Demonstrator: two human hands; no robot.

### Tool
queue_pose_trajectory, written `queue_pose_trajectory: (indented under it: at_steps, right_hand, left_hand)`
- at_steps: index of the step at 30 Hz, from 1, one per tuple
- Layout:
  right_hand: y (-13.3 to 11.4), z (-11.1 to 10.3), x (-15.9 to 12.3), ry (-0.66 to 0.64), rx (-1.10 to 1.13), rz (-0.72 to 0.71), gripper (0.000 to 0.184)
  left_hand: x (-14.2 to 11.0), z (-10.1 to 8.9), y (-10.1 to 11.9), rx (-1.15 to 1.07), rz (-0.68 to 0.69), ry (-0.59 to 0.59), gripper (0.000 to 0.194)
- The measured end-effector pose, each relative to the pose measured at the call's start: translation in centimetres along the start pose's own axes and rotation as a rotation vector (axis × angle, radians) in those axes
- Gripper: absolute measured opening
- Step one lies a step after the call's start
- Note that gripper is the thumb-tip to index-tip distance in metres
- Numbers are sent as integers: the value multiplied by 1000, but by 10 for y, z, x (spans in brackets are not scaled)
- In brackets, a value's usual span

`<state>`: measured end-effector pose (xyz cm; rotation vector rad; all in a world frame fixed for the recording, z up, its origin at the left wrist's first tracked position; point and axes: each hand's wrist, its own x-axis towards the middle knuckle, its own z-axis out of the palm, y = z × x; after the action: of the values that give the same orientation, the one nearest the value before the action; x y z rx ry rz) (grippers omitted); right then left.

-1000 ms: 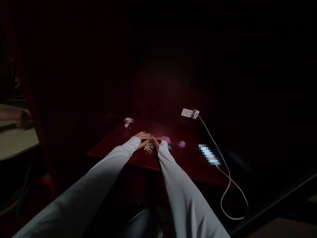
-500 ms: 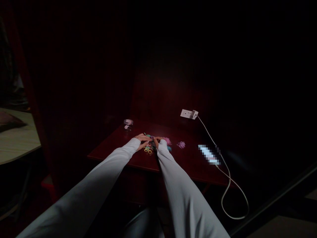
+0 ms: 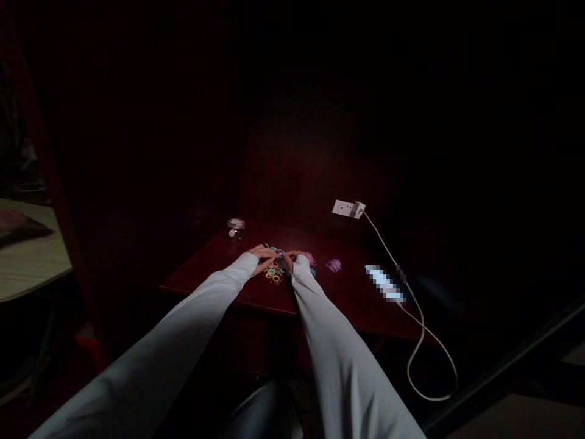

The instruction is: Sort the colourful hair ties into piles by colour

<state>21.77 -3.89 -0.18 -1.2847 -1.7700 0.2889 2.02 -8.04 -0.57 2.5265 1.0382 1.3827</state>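
Note:
Small coloured rings that look like hair ties (image 3: 273, 275) lie in a loose mixed pile on the dark red table (image 3: 205, 277). My left hand (image 3: 264, 255) rests over the pile's left side, fingers stretched and thumb apart. Opposite it, my right hand (image 3: 291, 259) bends over the pile with thumb and finger tips brought together; whatever is between them is too small to make out. The fingertips of both hands nearly meet above a purplish ring. Beside my right wrist lie a pink bunch (image 3: 309, 258) and a teal bunch (image 3: 313, 272), both partly covered by the sleeve.
A purple bunch (image 3: 334, 265) sits farther right. At the back left stands a clear jar (image 3: 236, 229) with pale contents. A blurred-out bright device (image 3: 385, 283) lies at the right, its white cable (image 3: 423, 317) looping up to a wall socket (image 3: 342, 208).
Both hands stay over the pile with only slight finger movement. The whole view has shifted a little.

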Motion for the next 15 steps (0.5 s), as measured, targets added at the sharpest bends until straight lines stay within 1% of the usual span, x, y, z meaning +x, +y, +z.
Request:
queue_pose_trajectory:
  at_steps: [5,8,11,15]
  right_hand:
    - [-2,-3,-3,0,-61,-21,39]
    - [-5,-7,-5,23,-123,-25,39]
    - [-7,-21,-4,64,-211,-35,35]
    - [-2,-51,-2,144,-391,-42,30]
  left_hand:
    - [0,1,-2,-9,-1,4,29]
    - [1,0,-2,-17,3,-6,29]
    - [1,0,-2,-3,0,-3,28]
    - [0,0,-5,69,-40,-15,25]
